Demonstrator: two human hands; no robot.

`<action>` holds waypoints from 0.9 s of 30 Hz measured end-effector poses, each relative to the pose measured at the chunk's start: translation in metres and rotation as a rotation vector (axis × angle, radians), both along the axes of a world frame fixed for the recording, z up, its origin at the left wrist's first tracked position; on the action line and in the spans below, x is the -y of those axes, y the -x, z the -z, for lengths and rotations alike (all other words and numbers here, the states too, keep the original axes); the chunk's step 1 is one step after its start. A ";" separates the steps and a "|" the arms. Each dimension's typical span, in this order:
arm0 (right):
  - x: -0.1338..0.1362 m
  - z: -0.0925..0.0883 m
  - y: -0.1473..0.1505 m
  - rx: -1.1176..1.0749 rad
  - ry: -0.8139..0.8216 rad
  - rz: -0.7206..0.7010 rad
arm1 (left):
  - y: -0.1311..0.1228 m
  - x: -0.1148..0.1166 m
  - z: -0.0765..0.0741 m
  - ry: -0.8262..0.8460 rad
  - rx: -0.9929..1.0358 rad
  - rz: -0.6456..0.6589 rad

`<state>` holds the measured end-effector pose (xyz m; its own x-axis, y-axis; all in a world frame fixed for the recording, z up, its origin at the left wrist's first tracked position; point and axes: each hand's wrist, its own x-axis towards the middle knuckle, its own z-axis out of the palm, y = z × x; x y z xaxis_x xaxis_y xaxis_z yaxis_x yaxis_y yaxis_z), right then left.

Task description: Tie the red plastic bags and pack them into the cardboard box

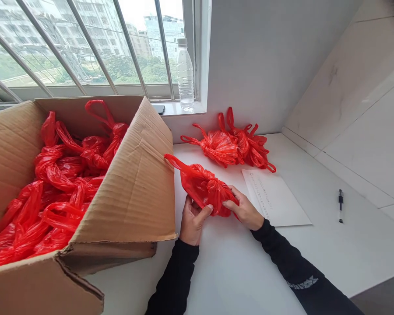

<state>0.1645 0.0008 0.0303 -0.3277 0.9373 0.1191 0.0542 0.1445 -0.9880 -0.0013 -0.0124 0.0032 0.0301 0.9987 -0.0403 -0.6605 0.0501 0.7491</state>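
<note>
Both of my hands hold one knotted red plastic bag (pixel 200 188) just above the white table (pixel 216 267). My left hand (pixel 194 221) grips its lower left side, thumb on top. On the right side, my right hand (pixel 244 209) pinches the plastic near the knot. A loop handle of the bag points up and left. What the bag contains is hidden. Behind it, several tied red bags (pixel 231 142) lie in a pile against the wall.
An open cardboard box (pixel 128 183) full of tied red bags (pixel 68 175) stands at left, its flap reaching close to my left hand. A sheet of paper (pixel 282 205) and a pen (pixel 340 205) lie at right. A water bottle (pixel 185 76) stands on the windowsill.
</note>
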 end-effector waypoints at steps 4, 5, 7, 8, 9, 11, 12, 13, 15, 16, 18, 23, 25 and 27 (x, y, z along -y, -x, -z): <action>0.001 0.001 0.002 0.033 -0.031 0.042 | 0.002 -0.002 0.002 -0.021 -0.022 -0.008; 0.001 0.002 0.003 0.036 -0.040 0.059 | 0.002 -0.002 0.003 -0.025 -0.025 -0.003; 0.001 0.003 0.003 0.032 -0.050 0.078 | 0.002 -0.002 0.005 -0.016 -0.027 0.002; 0.001 0.003 0.003 0.026 -0.052 0.076 | 0.001 -0.001 0.006 -0.009 -0.029 0.000; 0.001 0.003 0.003 0.019 -0.052 0.067 | 0.001 -0.001 0.006 -0.003 -0.031 -0.005; 0.001 0.002 0.003 0.004 -0.041 0.036 | 0.000 -0.001 0.006 0.000 -0.034 -0.021; 0.001 0.002 0.003 -0.001 -0.031 0.017 | 0.000 -0.001 0.006 -0.003 -0.031 -0.028; 0.001 0.002 0.003 -0.005 -0.020 -0.002 | 0.000 -0.001 0.005 -0.006 -0.026 -0.032; 0.001 0.001 0.003 -0.007 -0.003 -0.027 | 0.000 -0.001 0.004 -0.009 -0.015 -0.032; 0.001 0.001 0.002 -0.006 -0.002 -0.032 | 0.000 0.000 0.003 -0.011 -0.007 -0.030; 0.002 0.000 0.002 -0.011 -0.005 -0.043 | 0.000 0.000 0.002 -0.013 0.017 -0.024; 0.005 -0.003 0.001 -0.104 0.039 -0.099 | 0.004 -0.002 0.001 0.025 0.092 -0.020; 0.005 -0.003 0.001 -0.128 0.061 -0.095 | 0.006 -0.002 0.002 0.039 0.104 -0.028; 0.004 -0.001 0.002 -0.132 0.061 -0.087 | 0.007 -0.002 0.002 0.050 0.108 -0.024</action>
<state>0.1629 -0.0033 0.0317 -0.3928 0.9130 0.1106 -0.0870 0.0829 -0.9928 -0.0084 -0.0100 0.0009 0.0128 0.9961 -0.0878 -0.7385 0.0686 0.6707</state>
